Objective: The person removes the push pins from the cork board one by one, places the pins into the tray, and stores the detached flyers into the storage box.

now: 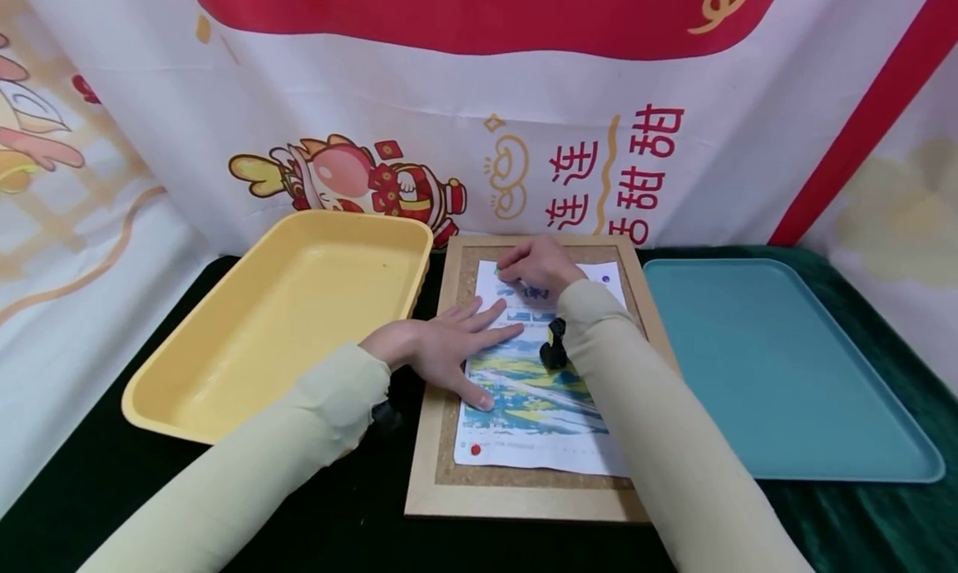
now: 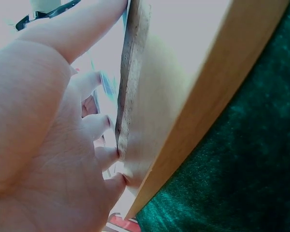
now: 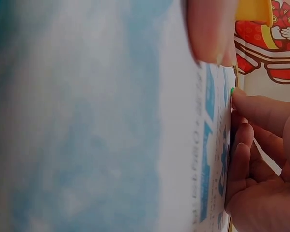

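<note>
Left hand (image 1: 449,344) rests on sheet (image 1: 527,407), fingers spread. Right hand (image 1: 545,264) touches green pin (image 3: 232,91), fingers curled; whether they pinch it cannot be told.

White backdrop (image 1: 337,82), red lettering (image 1: 574,164), red stripe (image 1: 878,111) at right; dark-green velvety cloth (image 1: 846,523) below.

Framed corkboard (image 1: 524,504) walled at left by yellow bin (image 1: 299,315), behind by printed curtain (image 1: 419,91); upper end of sheet (image 1: 524,432) blocked by right hand (image 1: 545,265) at green pin (image 3: 232,91), left edge by left hand (image 1: 445,344); passage left over shallow blue tray (image 1: 778,365), right.
</note>
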The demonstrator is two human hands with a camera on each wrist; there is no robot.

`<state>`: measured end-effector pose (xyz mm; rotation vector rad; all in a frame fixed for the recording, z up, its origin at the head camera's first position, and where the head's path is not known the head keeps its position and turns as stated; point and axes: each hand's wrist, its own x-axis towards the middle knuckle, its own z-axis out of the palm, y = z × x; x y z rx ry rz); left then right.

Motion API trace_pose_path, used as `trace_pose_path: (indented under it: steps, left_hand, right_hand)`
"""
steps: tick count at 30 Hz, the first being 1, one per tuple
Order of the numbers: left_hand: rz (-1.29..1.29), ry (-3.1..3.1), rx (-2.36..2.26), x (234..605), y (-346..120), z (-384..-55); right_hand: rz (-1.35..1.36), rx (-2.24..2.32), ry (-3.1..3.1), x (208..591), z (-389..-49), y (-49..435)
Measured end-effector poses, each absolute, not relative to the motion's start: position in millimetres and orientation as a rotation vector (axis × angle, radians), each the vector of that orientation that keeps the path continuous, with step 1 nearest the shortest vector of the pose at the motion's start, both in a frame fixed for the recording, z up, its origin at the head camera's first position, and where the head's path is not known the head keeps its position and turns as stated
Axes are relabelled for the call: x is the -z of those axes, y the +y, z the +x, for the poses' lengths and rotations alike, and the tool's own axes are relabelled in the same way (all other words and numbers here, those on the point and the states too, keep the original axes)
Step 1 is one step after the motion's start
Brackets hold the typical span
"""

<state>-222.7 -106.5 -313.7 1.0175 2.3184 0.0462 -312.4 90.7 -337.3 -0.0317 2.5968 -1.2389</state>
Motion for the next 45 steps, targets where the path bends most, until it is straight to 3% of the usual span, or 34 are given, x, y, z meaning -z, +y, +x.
trace_pose_path:
  steps: [36,45]
  left_hand:
    - [0.993,2.320,-0.055,311.0,-103.8,-221.3]
    - [1.001,2.336,-0.060,314.3,-107.5,-221.5]
  right_hand:
    - [0.052,1.063,2.673,331.4,-317.5,83.8]
    - [-0.032,0.975,2.711,330.8,-313.8,79.0]
